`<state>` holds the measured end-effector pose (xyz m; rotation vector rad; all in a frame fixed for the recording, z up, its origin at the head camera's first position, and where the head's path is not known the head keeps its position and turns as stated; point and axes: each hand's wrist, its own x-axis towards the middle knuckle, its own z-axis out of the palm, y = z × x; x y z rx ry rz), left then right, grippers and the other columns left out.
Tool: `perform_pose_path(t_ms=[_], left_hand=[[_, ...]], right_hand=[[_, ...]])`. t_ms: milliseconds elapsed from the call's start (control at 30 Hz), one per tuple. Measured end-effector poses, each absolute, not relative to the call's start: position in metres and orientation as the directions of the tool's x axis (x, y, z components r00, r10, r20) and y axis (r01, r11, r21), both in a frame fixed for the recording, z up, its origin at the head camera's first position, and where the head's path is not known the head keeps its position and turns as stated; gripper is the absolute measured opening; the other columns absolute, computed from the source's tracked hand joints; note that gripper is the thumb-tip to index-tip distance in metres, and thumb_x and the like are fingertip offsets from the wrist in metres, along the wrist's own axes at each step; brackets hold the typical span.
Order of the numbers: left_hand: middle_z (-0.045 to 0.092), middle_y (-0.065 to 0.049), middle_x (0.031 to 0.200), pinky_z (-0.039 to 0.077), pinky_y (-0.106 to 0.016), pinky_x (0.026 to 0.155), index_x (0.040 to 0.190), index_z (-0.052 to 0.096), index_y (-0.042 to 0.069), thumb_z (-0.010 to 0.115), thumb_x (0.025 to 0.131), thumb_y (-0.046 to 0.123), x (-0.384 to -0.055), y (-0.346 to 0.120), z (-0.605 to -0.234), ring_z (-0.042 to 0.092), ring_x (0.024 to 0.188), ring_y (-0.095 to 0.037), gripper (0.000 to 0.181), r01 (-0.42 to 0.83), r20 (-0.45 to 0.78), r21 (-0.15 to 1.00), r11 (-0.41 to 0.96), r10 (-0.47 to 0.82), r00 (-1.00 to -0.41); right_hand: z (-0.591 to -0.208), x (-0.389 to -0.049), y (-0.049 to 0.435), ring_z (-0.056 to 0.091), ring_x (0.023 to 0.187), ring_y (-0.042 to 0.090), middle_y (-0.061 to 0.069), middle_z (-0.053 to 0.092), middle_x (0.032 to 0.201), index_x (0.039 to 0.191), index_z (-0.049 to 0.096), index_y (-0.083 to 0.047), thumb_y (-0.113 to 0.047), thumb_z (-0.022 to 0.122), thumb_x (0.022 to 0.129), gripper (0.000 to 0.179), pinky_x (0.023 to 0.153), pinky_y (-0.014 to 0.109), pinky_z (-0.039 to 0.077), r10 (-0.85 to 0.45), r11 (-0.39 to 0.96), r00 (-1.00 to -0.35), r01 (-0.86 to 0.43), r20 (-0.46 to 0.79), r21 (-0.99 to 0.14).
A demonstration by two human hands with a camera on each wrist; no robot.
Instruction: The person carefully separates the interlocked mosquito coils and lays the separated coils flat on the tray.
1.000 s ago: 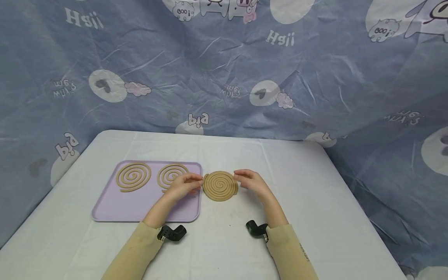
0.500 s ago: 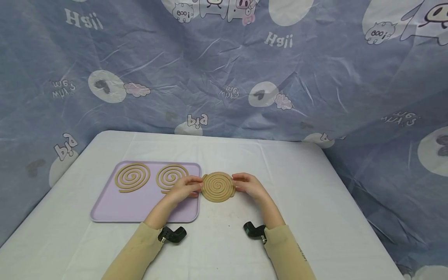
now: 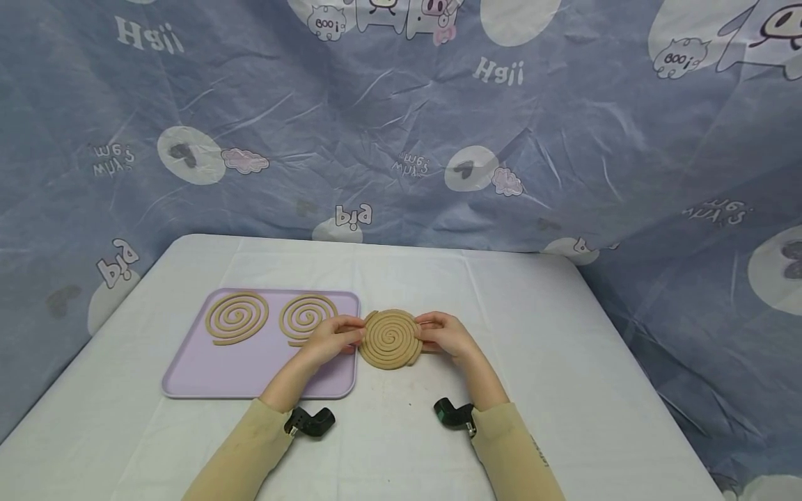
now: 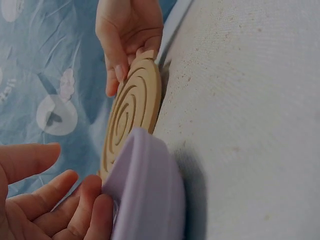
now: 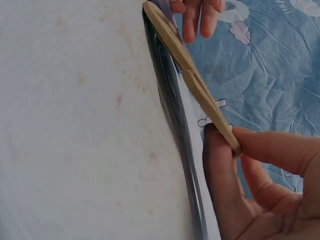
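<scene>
A round tan mosquito coil (image 3: pixel 390 339), its spiral wound tight into a disc, is beside the tray's right edge in the head view. My right hand (image 3: pixel 446 335) pinches its right edge between thumb and fingers; in the right wrist view that edge of the coil (image 5: pixel 200 92) is raised off the table. My left hand (image 3: pixel 335 339) is close to the coil's left edge, over the tray's right side. In the left wrist view the left fingers (image 4: pixel 90 200) are loosely bent, with the thumb apart, and the tray rim hides part of the coil (image 4: pixel 132 107).
A lilac tray (image 3: pixel 250 372) lies on the white-covered table (image 3: pixel 532 334). Two loose, opened-out coils lie on it: one coil (image 3: pixel 216 316) at the left and another coil (image 3: pixel 285 316) partly behind my left hand. A blue patterned cloth (image 3: pixel 376 139) hangs behind the table.
My right hand has moved left and down onto the coil's right edge and now pinches it. The coil has tilted and turned slightly. My left hand has barely moved.
</scene>
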<state>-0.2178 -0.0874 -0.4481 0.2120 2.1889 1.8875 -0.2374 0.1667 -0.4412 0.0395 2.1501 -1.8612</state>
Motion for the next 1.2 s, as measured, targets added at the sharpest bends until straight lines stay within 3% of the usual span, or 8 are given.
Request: perform_pose_path(t_ms=[300,500,733,900,1200], left_hand=[[0.064,-0.016,0.104,0.054,-0.038,0.075,0.112,0.062,-0.004,0.064,0.088,0.013,-0.215,-0.085,-0.443,0.061,0.088,-0.017,0.029,0.017,-0.025,0.981,0.191,0.215,-0.976],[0.065,-0.017,0.102,0.054,-0.040,0.076,0.110,0.064,-0.006,0.065,0.086,0.008,-0.214,-0.086,-0.438,0.061,0.082,-0.012,0.027,0.045,0.017,0.990,0.131,0.211,-0.977],[0.068,-0.015,0.097,0.051,-0.022,0.070,0.105,0.065,-0.008,0.068,0.082,0.002,-0.210,-0.089,-0.418,0.061,0.077,-0.009,0.025,0.098,0.082,0.990,0.099,0.153,-0.985],[0.070,-0.005,0.090,0.051,-0.023,0.067,0.101,0.068,-0.003,0.071,0.080,0.003,-0.206,-0.088,-0.408,0.061,0.071,-0.008,0.022,0.112,0.104,0.989,0.098,0.082,-0.991],[0.069,-0.005,0.090,0.048,-0.021,0.063,0.099,0.069,-0.002,0.071,0.081,0.004,-0.197,-0.084,-0.392,0.060,0.068,-0.007,0.019,0.171,0.168,0.981,0.091,0.042,-0.985]], right_hand=[[-0.433,-0.236,0.172,0.063,0.076,0.015,0.012,0.057,0.097,0.115,0.057,0.006,0.009,0.061,0.082,0.034,0.068,0.029,0.055,-0.153,0.141,-0.976,0.136,-0.157,-0.981],[-0.422,-0.232,0.169,0.063,0.079,0.015,0.014,0.057,0.103,0.119,0.055,0.006,0.006,0.063,0.083,0.036,0.071,0.029,0.055,-0.196,0.138,-0.974,0.087,-0.114,-0.987],[-0.404,-0.224,0.167,0.062,0.083,0.015,0.011,0.059,0.100,0.118,0.054,0.008,0.003,0.064,0.084,0.036,0.076,0.032,0.055,-0.247,0.079,-0.968,0.033,-0.052,-0.996],[-0.391,-0.218,0.168,0.063,0.083,0.015,0.008,0.060,0.098,0.117,0.054,0.008,0.001,0.065,0.085,0.035,0.075,0.032,0.055,-0.276,0.037,-0.961,-0.008,-0.002,-0.999],[-0.365,-0.204,0.167,0.067,0.081,0.019,0.015,0.066,0.104,0.128,0.046,0.003,-0.001,0.065,0.085,0.047,0.076,0.035,0.055,-0.268,-0.017,-0.961,-0.063,0.065,-0.998]])
